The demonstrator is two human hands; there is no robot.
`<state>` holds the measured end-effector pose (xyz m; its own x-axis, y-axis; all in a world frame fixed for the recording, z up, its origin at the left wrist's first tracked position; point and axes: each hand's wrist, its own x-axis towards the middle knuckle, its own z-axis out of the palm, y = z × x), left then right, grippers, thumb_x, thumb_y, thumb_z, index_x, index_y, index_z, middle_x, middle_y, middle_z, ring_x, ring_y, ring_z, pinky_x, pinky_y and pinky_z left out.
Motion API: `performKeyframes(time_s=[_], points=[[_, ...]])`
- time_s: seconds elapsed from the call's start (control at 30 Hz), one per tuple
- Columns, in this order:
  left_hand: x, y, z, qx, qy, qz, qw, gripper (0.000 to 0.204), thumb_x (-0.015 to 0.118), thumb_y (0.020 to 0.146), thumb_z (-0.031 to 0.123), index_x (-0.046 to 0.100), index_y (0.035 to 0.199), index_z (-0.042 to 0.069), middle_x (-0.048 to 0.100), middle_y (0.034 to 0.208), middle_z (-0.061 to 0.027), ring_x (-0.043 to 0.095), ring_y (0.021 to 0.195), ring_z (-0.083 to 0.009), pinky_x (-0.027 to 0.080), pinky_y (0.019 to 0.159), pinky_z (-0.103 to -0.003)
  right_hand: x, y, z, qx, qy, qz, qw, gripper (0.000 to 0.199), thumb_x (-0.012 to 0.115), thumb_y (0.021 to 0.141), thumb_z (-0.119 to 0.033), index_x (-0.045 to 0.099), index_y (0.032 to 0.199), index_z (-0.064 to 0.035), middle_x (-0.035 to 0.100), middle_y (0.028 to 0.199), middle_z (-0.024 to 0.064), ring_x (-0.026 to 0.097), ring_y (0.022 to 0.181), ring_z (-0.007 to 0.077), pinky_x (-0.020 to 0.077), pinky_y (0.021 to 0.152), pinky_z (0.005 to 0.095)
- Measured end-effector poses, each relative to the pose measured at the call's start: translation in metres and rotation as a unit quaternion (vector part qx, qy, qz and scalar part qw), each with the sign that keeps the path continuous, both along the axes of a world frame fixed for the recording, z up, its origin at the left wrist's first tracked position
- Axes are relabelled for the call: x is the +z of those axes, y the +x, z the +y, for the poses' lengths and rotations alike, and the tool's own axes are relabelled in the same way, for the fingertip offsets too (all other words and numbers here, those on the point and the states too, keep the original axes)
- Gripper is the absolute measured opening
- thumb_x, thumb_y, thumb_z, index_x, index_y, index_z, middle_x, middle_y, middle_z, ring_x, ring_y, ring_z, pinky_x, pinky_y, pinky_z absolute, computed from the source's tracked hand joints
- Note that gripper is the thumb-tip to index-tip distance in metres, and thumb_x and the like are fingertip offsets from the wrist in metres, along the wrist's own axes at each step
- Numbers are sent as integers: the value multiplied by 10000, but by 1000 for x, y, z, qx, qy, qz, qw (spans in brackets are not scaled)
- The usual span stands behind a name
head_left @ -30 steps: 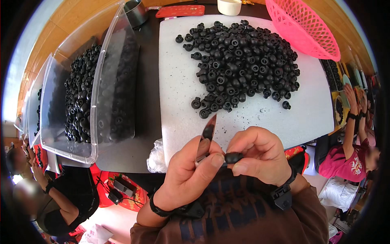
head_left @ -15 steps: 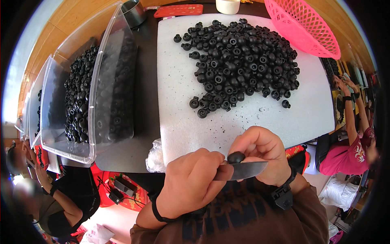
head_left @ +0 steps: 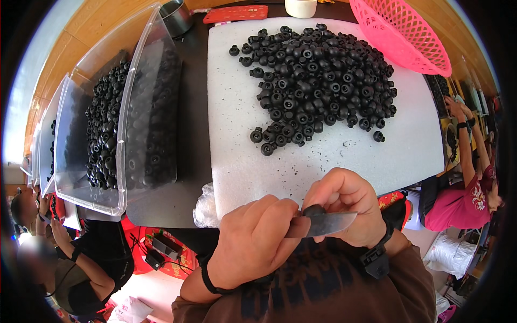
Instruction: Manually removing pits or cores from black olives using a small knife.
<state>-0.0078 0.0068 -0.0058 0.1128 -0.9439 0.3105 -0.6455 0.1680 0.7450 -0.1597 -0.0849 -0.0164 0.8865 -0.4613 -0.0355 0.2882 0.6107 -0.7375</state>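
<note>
The small black round part (head_left: 314, 210) sits pinched in the fingertips of the right hand (head_left: 347, 207), low in the view at about 6 o'clock, just off the near edge of the white board (head_left: 237, 172). The knife blade (head_left: 329, 223) lies directly under it, touching or nearly so; its long axis runs almost level, from 9 o'clock toward 3 o'clock, the tip pointing to the right and crossing in front of the right palm. The left hand (head_left: 257, 239) is closed in a fist around the knife's handle, which is hidden inside the grip, and lies at about 8 o'clock from the part. The right hand is curled, thumb and forefinger clamped on the part. Both hands are close together, almost touching, the right one nearer the part.

At 12 o'clock from the hands, well apart across bare board, lies the heap of like black parts (head_left: 318, 81). At 10 o'clock stand clear plastic bins (head_left: 121, 134) tilted on edge, loaded with more of them. A pink basket (head_left: 401, 35) leans at 1 o'clock. A crumpled clear bag (head_left: 207, 202) lies just beside the left hand at 10 o'clock. Nothing stands between blade and part. Other people work at the far left and right edges.
</note>
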Motion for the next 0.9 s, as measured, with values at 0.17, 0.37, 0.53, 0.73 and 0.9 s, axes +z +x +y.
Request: performKeyframes(time_s=[0.17,0.37,0.53,0.73,0.9], points=[[2,-1,0,2,0,4,1000,199,669,702,79,516,823,44,487,604,-57,514,479,-231,404,420,-316,2,-3,1,7,-21,28,999,226,559,833,23,465,1038,15,564,916,60,538,748,68,439,648,190],[1,-1,0,27,38,-36,998,210,657,705,80,494,833,46,500,629,-65,532,520,-260,416,432,-341,6,-7,2,-16,-51,46,998,220,563,840,1,474,1041,10,582,908,64,550,743,84,441,647,202],[5,8,-3,116,107,18,987,128,561,767,0,500,879,9,538,688,-132,538,576,-316,447,517,-342,9,-7,4,36,-160,-53,985,229,630,778,14,486,956,11,580,816,105,560,669,152,451,605,261],[10,12,7,37,99,296,949,52,529,851,37,518,884,-2,557,743,-32,491,628,-66,407,553,-211,5,-6,0,-1,-23,2,1000,200,585,826,-4,498,1005,15,584,874,70,544,688,68,432,592,183],[14,15,5,-24,130,438,889,99,561,852,84,518,897,6,554,775,-19,484,667,-50,392,562,-183,1,-5,0,4,-18,10,1000,206,582,830,-8,493,1014,15,582,892,73,547,716,73,440,615,194]])
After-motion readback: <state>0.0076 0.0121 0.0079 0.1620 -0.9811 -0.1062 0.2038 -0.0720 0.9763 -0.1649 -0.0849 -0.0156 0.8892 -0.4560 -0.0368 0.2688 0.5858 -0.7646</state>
